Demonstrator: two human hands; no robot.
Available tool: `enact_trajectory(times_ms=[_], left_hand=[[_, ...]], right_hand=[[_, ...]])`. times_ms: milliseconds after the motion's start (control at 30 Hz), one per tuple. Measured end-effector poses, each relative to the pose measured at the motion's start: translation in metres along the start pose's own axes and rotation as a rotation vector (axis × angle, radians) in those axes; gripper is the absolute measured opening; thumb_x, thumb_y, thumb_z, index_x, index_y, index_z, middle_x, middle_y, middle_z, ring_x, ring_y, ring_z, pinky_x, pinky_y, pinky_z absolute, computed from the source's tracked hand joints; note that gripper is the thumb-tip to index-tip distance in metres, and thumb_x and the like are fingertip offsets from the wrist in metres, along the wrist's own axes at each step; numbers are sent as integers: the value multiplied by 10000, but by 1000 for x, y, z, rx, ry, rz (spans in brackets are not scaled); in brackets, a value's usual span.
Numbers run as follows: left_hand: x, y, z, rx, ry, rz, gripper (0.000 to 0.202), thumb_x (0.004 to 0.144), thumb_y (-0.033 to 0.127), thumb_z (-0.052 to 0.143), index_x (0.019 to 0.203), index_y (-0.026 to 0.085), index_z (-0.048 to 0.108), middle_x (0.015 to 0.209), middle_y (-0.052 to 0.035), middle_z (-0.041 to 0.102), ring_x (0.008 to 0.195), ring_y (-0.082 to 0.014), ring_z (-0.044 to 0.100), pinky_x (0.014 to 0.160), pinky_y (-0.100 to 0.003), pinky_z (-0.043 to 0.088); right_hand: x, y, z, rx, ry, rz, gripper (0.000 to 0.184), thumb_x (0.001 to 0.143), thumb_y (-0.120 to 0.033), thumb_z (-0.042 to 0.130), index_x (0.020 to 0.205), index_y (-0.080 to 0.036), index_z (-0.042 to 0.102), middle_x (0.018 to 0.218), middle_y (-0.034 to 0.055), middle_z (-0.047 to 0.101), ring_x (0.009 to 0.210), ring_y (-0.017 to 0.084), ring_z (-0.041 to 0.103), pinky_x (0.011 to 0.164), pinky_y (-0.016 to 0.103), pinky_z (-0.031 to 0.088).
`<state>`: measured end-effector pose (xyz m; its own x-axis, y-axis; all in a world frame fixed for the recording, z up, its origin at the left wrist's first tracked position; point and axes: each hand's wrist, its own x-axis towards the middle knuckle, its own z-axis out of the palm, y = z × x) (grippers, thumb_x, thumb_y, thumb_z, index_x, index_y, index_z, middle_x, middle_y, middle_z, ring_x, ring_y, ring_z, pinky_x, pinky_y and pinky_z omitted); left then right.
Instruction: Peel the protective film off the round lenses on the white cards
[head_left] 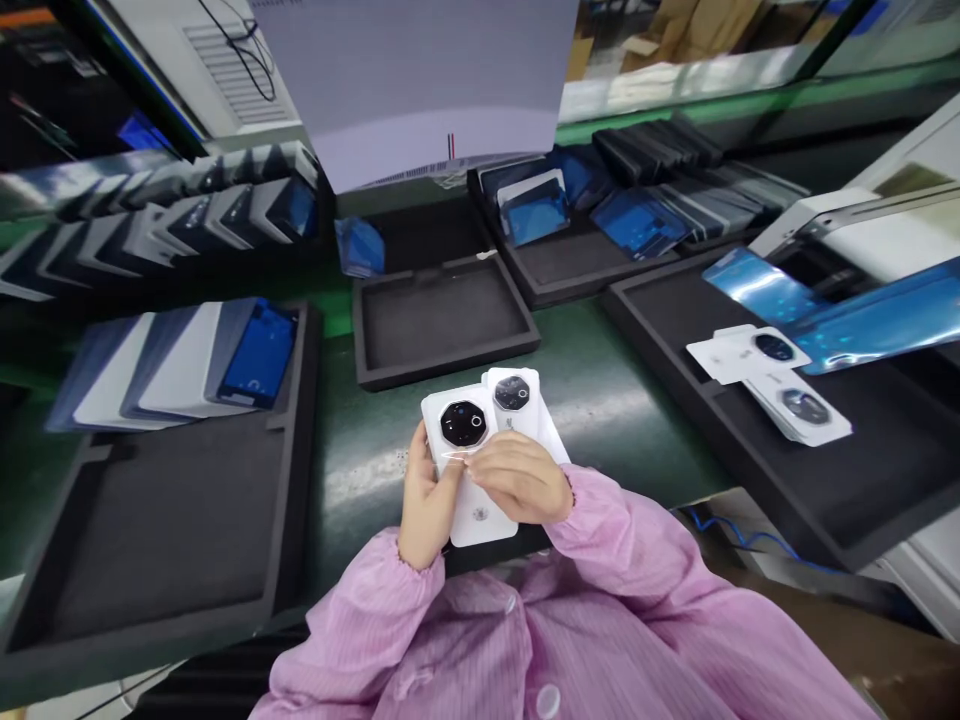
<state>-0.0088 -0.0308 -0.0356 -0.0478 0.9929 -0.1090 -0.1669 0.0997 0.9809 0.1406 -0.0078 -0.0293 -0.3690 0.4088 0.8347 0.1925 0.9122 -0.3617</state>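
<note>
A person in a pink striped smock [480, 650] works at the near edge of a green surface [600, 380], the left hand [426, 505] gripping a white panel [491, 510] by its left side, thumb on top. The right hand [517, 475] bends over the panel, fingertips drawn close together beside a thin pale sliver [454, 456] just below the dark camera ring [463, 424]; whether the fingers pinch it cannot be told. A second white panel [529, 412], with a camera ring of its own, sits just beside the first, partly hidden by the right hand.

Black trays line the surface. At its left edge, the left tray [180, 530] holds a leaning row of white and dark panels [180, 360] along its far side, a blue-faced panel [259, 355] at the row's right end. The middle tray [442, 315] lies beyond the hands, with a blue piece [360, 247] near its far left corner. Toward the far right corner of the surface, another tray [559, 265] carries blue-faced sheets [534, 212] and rows of dark panels [697, 200]. At the right edge, the right tray [889, 490] holds overlapping white camera pieces [776, 385] near its left wall and glossy blue film [885, 315] across its far part.
</note>
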Motion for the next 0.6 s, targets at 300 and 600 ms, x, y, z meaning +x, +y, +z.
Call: enact_trajectory(times_ms=[300, 600], left_hand=[[-1, 3, 2, -21, -2, -58, 580, 837, 331, 623, 1353, 240, 375, 1355, -106, 509, 1237, -253, 506, 1058, -408, 381], [-2, 2, 1, -49, -4, -42, 563, 838, 313, 633, 1346, 273, 392, 1309, -76, 551, 1180, -228, 552, 1018, -374, 425]], right_hand=[[4, 0, -2, -57, 26, 23, 224, 825, -42, 545, 1016, -151, 586, 842, 92, 720, 897, 197, 695, 752, 357, 569], [0, 1, 0, -130, 49, 78, 225, 799, -11, 583, 961, -165, 612, 857, 65, 721, 944, 210, 688, 795, 385, 550]])
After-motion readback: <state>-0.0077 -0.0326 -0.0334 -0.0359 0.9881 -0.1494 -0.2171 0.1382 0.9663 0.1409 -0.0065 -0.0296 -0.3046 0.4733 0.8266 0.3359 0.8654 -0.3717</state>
